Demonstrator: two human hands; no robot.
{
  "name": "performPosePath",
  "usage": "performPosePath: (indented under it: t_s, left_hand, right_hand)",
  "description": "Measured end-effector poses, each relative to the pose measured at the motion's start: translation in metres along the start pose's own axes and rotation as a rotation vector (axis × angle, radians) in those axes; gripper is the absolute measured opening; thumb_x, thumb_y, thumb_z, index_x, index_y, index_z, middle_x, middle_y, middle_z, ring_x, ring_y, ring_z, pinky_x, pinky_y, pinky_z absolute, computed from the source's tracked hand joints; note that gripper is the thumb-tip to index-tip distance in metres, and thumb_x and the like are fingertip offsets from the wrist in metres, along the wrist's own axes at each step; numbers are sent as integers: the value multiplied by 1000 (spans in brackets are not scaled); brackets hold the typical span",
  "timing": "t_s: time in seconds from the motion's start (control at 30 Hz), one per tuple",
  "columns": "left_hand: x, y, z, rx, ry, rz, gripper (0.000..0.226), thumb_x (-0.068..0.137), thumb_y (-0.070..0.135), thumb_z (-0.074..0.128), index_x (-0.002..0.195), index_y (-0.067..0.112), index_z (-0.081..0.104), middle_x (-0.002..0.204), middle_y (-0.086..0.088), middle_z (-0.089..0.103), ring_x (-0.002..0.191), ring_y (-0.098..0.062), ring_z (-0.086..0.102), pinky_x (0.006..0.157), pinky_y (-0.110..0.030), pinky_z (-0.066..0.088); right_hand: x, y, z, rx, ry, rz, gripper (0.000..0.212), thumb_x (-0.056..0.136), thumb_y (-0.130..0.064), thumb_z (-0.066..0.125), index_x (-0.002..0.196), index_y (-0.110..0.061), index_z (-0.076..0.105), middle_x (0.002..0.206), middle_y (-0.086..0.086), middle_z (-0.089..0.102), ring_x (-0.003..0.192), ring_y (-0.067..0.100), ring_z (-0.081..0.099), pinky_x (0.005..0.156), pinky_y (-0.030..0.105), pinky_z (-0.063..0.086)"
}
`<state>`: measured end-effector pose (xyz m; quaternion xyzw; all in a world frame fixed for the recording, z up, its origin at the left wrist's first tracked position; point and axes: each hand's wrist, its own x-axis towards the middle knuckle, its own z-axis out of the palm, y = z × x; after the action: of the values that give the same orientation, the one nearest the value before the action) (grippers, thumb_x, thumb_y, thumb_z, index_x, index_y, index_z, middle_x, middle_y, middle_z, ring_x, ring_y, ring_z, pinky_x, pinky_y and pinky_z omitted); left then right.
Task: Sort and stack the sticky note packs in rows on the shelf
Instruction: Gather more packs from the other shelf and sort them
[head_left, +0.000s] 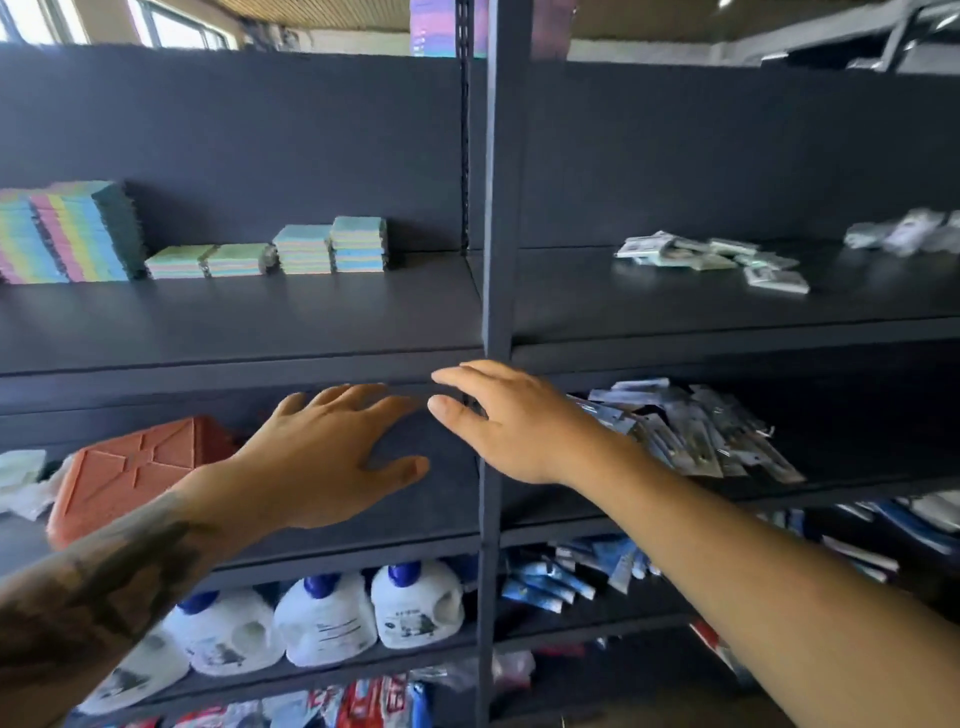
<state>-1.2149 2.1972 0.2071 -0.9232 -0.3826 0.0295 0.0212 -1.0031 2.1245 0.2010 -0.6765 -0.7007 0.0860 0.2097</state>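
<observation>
A dark shelf (249, 322) spans the view, split by an upright post (497, 208). Left of the post, on the upper board, the packs (332, 247) of sticky notes stand along the back: a tall block at the far left, two low stacks beside it, then two higher stacks nearest the post. Right of the post lie loose sachets (711, 257). Both forearms reach forward below that board. The left hand (332, 452) is left of the post, fingers spread and relaxed, holding nothing. The right hand (498, 415) crosses in front of the post, fingers straight, also empty. An orange slab (135, 467) lies behind the left wrist; white jugs (322, 618) stand lower down.
</observation>
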Motion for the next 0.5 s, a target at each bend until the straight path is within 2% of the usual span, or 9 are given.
performPosePath:
  t_s: [0.1,0.2,0.3,0.5]
  left_hand:
    - [5,51,-13,-29,15,42,85,83,88,21,158,51,13,168,14,20,155,-15,20,124,-44,19]
    - [30,97,-28,-49,53,106,85,80,91,20,155,50,24,164,15,29,149,-16,33,121,-44,27]
    - [69,144,-40,-74,115,176,74,89,83,33,153,46,32,158,14,37,141,-17,43,116,-44,34]
    - [169,229,-49,-176,146,290,63,92,77,43,146,44,43,151,9,47,136,-22,48,111,-42,39]
  right_hand:
    - [-40,30,-30,-35,42,28,57,104,-63,34,154,-36,41,159,-12,39,143,14,40,113,42,38]
    - [-71,75,-59,-47,80,126,58,103,-65,34,153,-36,42,157,-13,41,138,14,46,110,42,41]
    - [-96,124,-82,-76,130,220,58,102,-65,36,149,-32,47,152,-10,47,133,15,50,108,44,44]
    - [-117,220,-124,-108,131,374,51,102,-61,42,141,-30,54,144,-7,51,128,18,52,103,47,48]
